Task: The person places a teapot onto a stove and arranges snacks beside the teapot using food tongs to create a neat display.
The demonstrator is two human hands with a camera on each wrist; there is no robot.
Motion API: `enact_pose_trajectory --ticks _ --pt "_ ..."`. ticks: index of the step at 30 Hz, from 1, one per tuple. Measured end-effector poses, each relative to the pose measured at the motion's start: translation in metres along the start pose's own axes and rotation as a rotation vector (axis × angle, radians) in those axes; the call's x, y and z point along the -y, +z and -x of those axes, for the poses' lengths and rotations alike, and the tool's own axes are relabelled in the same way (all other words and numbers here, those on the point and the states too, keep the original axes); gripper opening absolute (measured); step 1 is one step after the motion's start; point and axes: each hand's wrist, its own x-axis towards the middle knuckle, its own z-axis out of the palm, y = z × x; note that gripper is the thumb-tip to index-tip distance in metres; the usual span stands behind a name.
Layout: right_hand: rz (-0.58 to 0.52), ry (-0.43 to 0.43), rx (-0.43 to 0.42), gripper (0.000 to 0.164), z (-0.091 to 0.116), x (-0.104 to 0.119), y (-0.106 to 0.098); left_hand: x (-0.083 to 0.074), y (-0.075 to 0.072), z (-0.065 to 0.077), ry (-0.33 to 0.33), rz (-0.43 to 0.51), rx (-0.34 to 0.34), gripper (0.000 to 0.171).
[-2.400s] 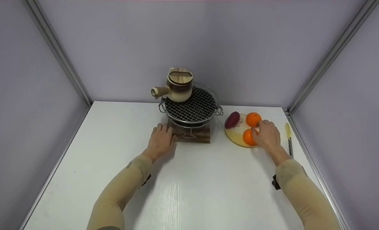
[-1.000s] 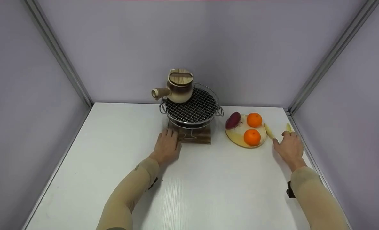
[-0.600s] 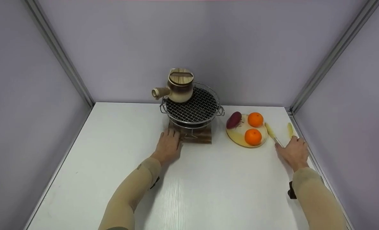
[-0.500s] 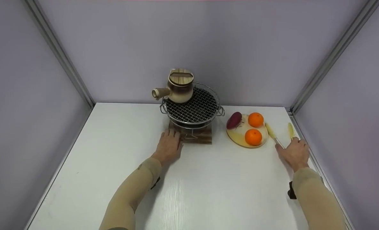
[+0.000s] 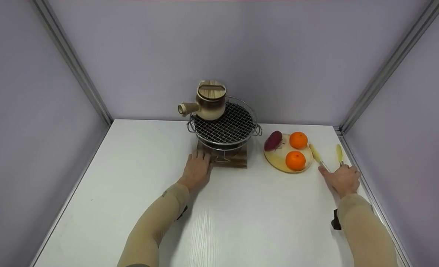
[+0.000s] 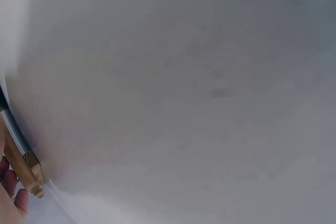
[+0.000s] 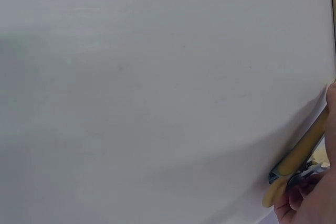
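My left hand (image 5: pixel 196 170) grips the front left corner of the wooden base (image 5: pixel 234 162) under a small round grill (image 5: pixel 228 128); in the left wrist view its fingers curl at the base's wood (image 6: pixel 18 166). My right hand (image 5: pixel 342 180) holds a pair of tongs with yellow tips, thumb on the left arm and fingers on the right. Their left tip (image 5: pixel 315 152) and right tip (image 5: pixel 339 152) stand spread apart on the table. In the right wrist view part of the tongs (image 7: pixel 299 153) shows at the fingers; the hand covers the rest.
A wooden-lidded pot (image 5: pixel 210 105) with a side handle stands on the grill's left part. Right of the grill, a round plate (image 5: pixel 276 162) carries two oranges (image 5: pixel 298 140) and a purple oval item (image 5: pixel 273 141). Walls enclose the white table (image 5: pixel 234 222).
My right hand has left the oranges, moved right to the tongs and slid down their arms toward me. My left hand has shifted right onto the wooden base.
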Motion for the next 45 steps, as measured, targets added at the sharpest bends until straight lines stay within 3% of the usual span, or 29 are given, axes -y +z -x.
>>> enact_pose_trajectory --ticks 9,20,32,39,45 --pt "0.033 0.000 -0.021 0.115 -0.004 0.000 0.006 0.001 0.002 -0.002 -0.007 -0.006 0.012 0.037" --pt "-0.025 -0.002 -0.033 0.114 -0.002 -0.005 0.008 0.000 0.001 -0.001 -0.004 0.008 0.002 0.035" --pt "-0.110 -0.024 -0.046 0.114 0.001 0.001 -0.007 0.008 0.014 -0.003 0.031 0.001 -0.102 0.032" --pt "-0.124 -0.025 -0.023 0.119 0.004 0.004 -0.016 0.001 0.004 -0.001 0.013 -0.001 -0.048 0.033" --pt "-0.114 -0.093 -0.056 0.118 0.005 0.004 -0.019 -0.001 0.001 -0.002 0.000 0.003 -0.002 0.035"
